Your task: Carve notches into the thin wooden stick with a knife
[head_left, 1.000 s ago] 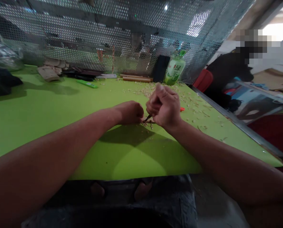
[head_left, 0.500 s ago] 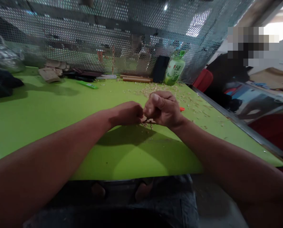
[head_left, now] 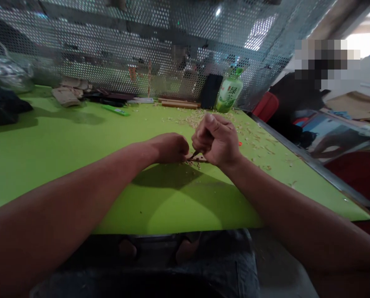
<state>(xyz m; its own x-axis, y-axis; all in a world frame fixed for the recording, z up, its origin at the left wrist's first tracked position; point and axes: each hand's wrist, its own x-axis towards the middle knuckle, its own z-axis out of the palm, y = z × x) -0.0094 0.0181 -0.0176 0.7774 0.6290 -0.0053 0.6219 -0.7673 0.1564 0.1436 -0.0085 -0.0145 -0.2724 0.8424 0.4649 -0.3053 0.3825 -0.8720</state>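
The right hand (head_left: 216, 140) was clenched, its fingers (head_left: 200, 138) curled tightly around a small dark blade (head_left: 194, 155), whose tip poked out toward the left hand (head_left: 170, 148). The left hand was closed too, with its fingers (head_left: 183, 151) gripping a thin brown wooden piece (head_left: 201, 159) that sat between both hands, low over the green worktop (head_left: 63, 140). Much of the piece was hidden by the hands. Wood shavings (head_left: 192, 121) lay scattered at 12 o'clock and beneath the piece. A small orange object (head_left: 240, 144) showed at 3 o'clock, just beside the right hand. Wooden strips (head_left: 180, 105) lay farther off at 12 o'clock, and a green-labelled drink bottle (head_left: 230, 94) stood at 1 o'clock, by a perforated metal screen (head_left: 110, 41).
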